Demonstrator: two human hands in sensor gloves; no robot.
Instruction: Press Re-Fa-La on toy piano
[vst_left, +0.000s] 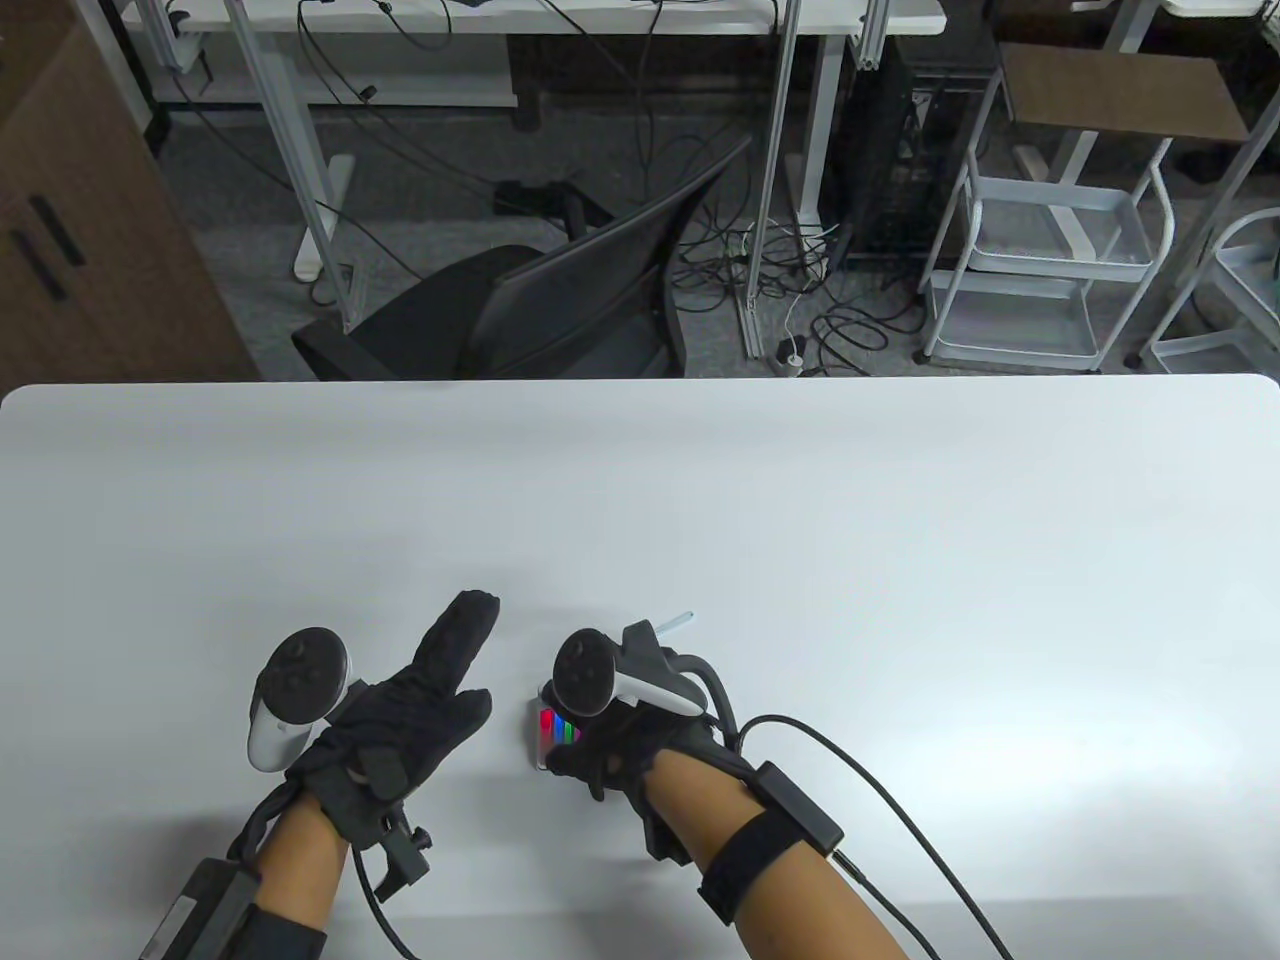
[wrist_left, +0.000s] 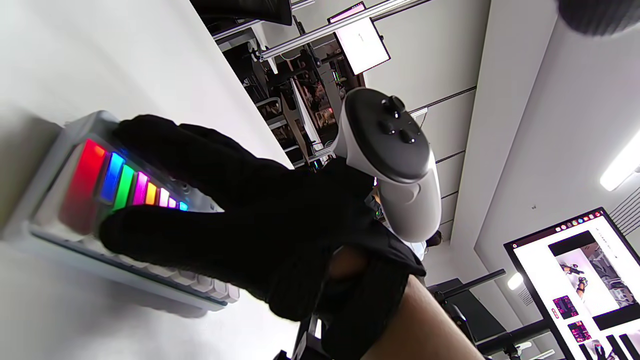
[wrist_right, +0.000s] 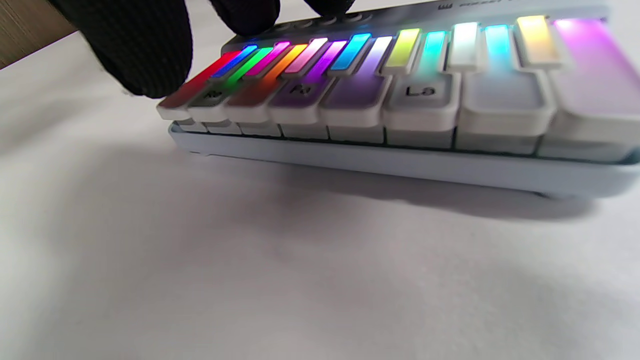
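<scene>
Toy piano (wrist_right: 400, 125) sits on the white worktop (vst_left: 800, 520) near the front edge, mostly hidden under the right hand (vst_left: 620, 750) in the table view — only the lit red/blue/green end shows there. Keys glow rainbow; the white ones carry labels, and Re (wrist_right: 212, 97), Fa (wrist_right: 300, 90) and La (wrist_right: 419, 91) are readable in the right wrist view. Right hand hovers palm-down over the low end of the keyboard, fingers (wrist_right: 140, 50) spread and curled down, gripping nothing. One fingertip is right at the leftmost keys, by Re; whether it actually presses or just touches, can't tell — no key looks clearly sunk. My read: it's lined up for the first note, with Fa and La both unpressed and uncovered to its right. Hand comes from the front so the labels stay visible. Left hand (vst_left: 410, 710) lies flat on the worktop just beside the piano, fingers loosely extended, holding nothing — parked out of the way, not steadying the case. Risk: keys are narrow and the gloved tip is wide, so it could catch Do or the raised key next to Re. The piano is light and unbraced, so it might slide under a push.
</scene>
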